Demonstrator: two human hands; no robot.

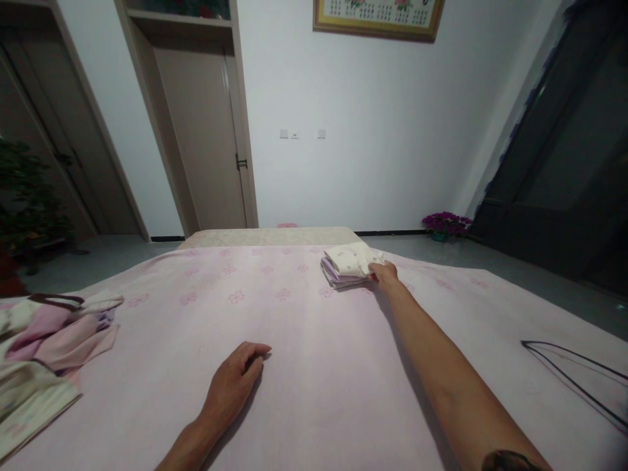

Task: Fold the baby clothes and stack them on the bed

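Note:
My right hand (pixel 384 273) reaches far across the pink bedspread, its fingers pinching the right edge of a folded white cloth (pixel 349 259) with a small print. That cloth lies on top of a neat stack of folded purple and pale cloths (pixel 338 281). Nearer to me, my left hand (pixel 235 376) rests on the bedspread (pixel 304 392) and holds nothing. Its index finger points right, with a small gap to the thumb; the other fingers are mostly hidden.
A loose heap of pink, cream and purple clothes (pixel 63 333) lies at the left edge. On the right is a thin black wire loop (pixel 564 353). Beyond the bedspread's far edge are a beige surface (pixel 265 237), a white wall and potted purple flowers (pixel 445 224).

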